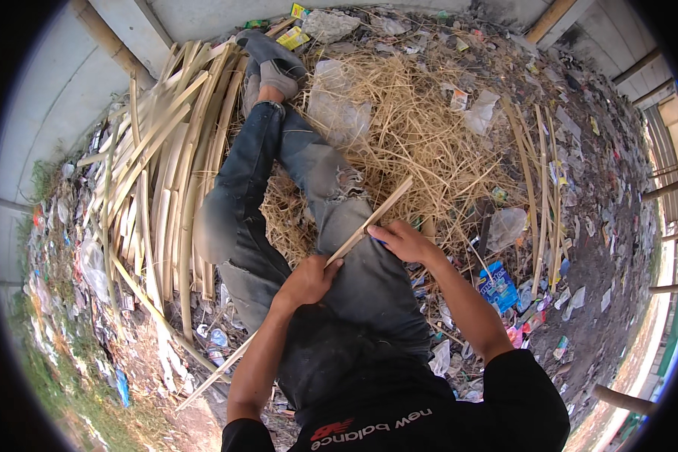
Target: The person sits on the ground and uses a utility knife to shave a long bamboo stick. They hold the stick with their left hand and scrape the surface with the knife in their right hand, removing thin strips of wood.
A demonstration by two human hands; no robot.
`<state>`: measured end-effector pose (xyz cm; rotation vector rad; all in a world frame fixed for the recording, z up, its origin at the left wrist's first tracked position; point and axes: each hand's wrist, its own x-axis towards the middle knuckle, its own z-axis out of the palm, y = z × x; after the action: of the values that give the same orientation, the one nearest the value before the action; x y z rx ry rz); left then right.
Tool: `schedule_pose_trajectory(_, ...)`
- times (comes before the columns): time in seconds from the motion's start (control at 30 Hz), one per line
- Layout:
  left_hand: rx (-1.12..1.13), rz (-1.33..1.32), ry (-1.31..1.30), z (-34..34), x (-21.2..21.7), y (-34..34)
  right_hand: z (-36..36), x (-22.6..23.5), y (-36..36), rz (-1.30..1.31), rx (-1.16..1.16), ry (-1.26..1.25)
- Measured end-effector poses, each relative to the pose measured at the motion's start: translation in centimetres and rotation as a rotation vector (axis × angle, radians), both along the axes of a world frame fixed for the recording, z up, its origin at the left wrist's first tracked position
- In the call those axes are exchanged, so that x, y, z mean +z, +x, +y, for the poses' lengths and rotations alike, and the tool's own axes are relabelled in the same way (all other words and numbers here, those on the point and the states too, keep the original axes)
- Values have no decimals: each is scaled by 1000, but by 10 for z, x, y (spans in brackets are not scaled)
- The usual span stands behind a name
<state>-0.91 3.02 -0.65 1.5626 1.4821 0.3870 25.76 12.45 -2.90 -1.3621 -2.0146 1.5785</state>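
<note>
A long, pale bamboo strip (390,200) lies slantwise over my thighs, its far end pointing up and to the right. My left hand (309,280) is closed round the strip, and the tail of it runs back beneath my left forearm. Farther up the strip, my right hand (403,242) is closed against its edge, above my right thigh. A small blue handle (380,239) peeks out between those fingers; the rest of this tool is hidden. Curled shavings (422,113) are heaped beyond and beside my stretched-out legs (279,192).
Split bamboo strips (177,173) form a large pile left of my legs. Several thinner strips (539,196) lie on the right. Littered ground surrounds me, with a blue packet (497,287) near my right elbow. A pale wall (60,90) with bamboo poles (109,41) stands behind the pile.
</note>
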Motion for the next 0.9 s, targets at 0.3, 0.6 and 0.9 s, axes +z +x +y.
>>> schedule_pose_trajectory(0.3,34,73,118,-7,0,7,-16,35,-22,19,-266,348)
schedule_pose_trajectory(0.6,16,100,144,-9,-8,6,-21,27,-42,180,-183,580)
schedule_pose_trajectory(0.9,24,34,100,-1,4,1,-7,48,1,14,-319,209)
